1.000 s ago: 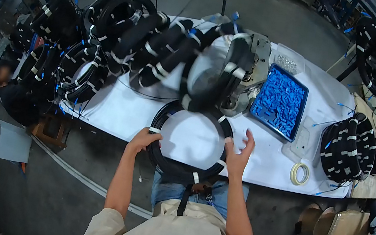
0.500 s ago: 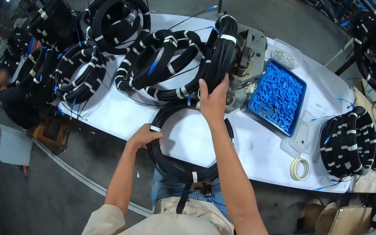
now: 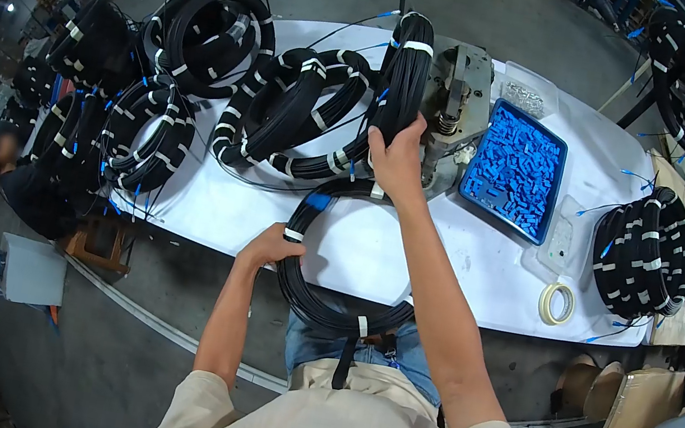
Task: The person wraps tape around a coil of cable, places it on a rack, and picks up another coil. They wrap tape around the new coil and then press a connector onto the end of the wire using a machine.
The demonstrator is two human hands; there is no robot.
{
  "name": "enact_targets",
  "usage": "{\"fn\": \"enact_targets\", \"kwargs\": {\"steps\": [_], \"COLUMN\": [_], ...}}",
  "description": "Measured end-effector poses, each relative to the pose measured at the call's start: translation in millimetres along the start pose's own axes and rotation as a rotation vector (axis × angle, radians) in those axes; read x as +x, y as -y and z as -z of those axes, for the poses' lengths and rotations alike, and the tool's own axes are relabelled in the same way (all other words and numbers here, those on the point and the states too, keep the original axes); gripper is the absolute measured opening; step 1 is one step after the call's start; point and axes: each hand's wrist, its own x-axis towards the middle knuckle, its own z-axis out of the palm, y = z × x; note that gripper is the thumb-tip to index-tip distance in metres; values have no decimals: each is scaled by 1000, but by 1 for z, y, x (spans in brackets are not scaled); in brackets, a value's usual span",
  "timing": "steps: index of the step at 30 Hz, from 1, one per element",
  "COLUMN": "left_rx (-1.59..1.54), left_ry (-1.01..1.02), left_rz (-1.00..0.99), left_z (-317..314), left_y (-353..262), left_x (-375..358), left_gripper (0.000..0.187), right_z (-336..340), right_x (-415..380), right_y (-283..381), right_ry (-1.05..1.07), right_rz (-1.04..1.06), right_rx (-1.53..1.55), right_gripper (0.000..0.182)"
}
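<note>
A coil of black cable [image 3: 316,303] with white tape bands hangs over the table's front edge, close to my body. My left hand [image 3: 273,245] grips its left side, thumb on top and fingers wrapped out of sight underneath. Farther up, my right hand [image 3: 397,161] is closed around the lower right side of a thick black cable bundle [image 3: 406,83], which stands beside the metal bench machine [image 3: 462,98]. Its fingertips are hidden behind the bundle. A short blue piece [image 3: 320,202] shows on the upper left of the near coil.
More taped cable coils [image 3: 262,122] lie left on the white-covered table [image 3: 460,276]. To the right are a tray of blue connectors [image 3: 515,171], a clear box [image 3: 523,97], a tape roll [image 3: 557,304] and another coil [image 3: 645,254]. A person [image 3: 36,183] is at far left.
The blue piece on the near coil's upper left has come into view. The view has shifted slightly, and my right hand still holds the upright bundle.
</note>
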Motion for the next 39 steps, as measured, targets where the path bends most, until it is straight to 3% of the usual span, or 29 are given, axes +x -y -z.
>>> {"fn": "enact_targets", "kwargs": {"steps": [3, 5, 7, 9, 12, 17, 19, 20, 23, 27, 29, 30, 39], "left_rx": [2, 40, 100, 280, 308, 287, 311, 281, 350, 351, 503, 646, 855], "left_ry": [9, -130, -219, -434, -414, -422, -360, -230, -239, -194, -331, -416, -361], "left_rz": [-29, -111, -179, -138, -128, -230, -262, -197, -243, -251, -349, -506, -489], "left_z": [-1, -5, -11, -21, -27, -24, -21, -18, -27, -47, -63, -70, -91], "left_y": [15, 29, 34, 31, 20, 33, 23, 11, 9, -6, -15, -22, -55], "left_x": [17, 24, 24, 19, 7, 11, 15, 14, 25, 36, 45, 48, 68], "left_gripper": [27, 30, 41, 65, 75, 75, 76, 78, 75, 72, 68, 66, 66], "right_z": [20, 31, 42, 48, 47, 59, 69, 73, 93, 120, 132, 138, 156], "right_x": [-11, -19, -24, -25, -29, -67, -87, -98, -119, -130, -133, -136, -147], "right_y": [12, 14, 18, 17, 8, -32, -56, -64, -82, -93, -93, -94, -89], "right_ry": [34, 57, 41, 146, 138, 170, 175, 162, 259, 169, 172, 137, 53], "right_rz": [5, -99, -119, -171, -165, -152, -46, -46, -104, -143, -203, -223, -413], "right_rx": [31, -76, -110, -113, -64, 0, -473, -533, -637, -690, -730, -745, -833], "right_gripper": [74, 73, 70, 67, 62, 52, 44, 44, 49, 54, 57, 58, 56]}}
